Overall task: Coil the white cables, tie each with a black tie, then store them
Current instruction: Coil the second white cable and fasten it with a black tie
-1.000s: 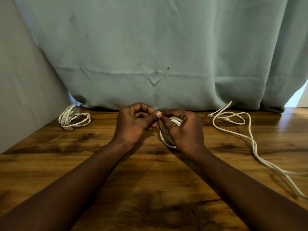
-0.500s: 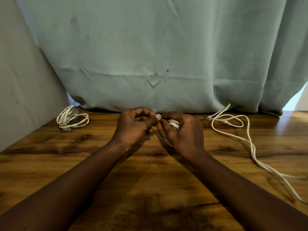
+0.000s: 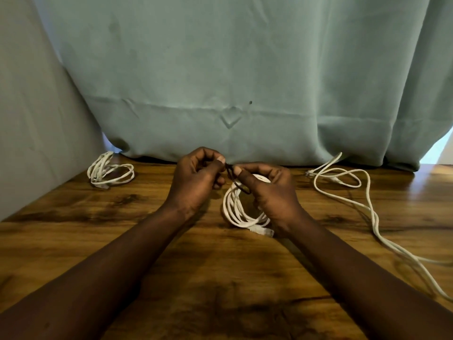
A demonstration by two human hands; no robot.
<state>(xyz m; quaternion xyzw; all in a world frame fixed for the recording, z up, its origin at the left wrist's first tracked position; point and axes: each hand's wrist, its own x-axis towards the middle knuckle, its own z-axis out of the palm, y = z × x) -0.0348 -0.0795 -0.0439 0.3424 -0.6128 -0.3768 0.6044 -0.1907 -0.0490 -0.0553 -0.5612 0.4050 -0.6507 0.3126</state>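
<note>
A coiled white cable (image 3: 234,209) lies on the wooden table (image 3: 220,278) in the middle, partly under my right hand (image 3: 272,192). A thin black tie (image 3: 231,176) loops round the coil's upper part. My left hand (image 3: 196,180) pinches one end of the tie between thumb and forefinger. My right hand pinches the other end, its remaining fingers curled over the coil. The two thumbs nearly meet above the coil. A clear plug of the cable (image 3: 263,231) pokes out at the coil's near side.
Another coiled white cable (image 3: 109,173) lies at the back left beside the grey wall. A loose, uncoiled white cable (image 3: 367,204) trails from the back right toward the right edge. A teal curtain (image 3: 232,82) hangs along the table's back edge.
Both hands have lifted slightly, exposing more of the white coil below them. The tie ends are now drawn up between the thumbs.
</note>
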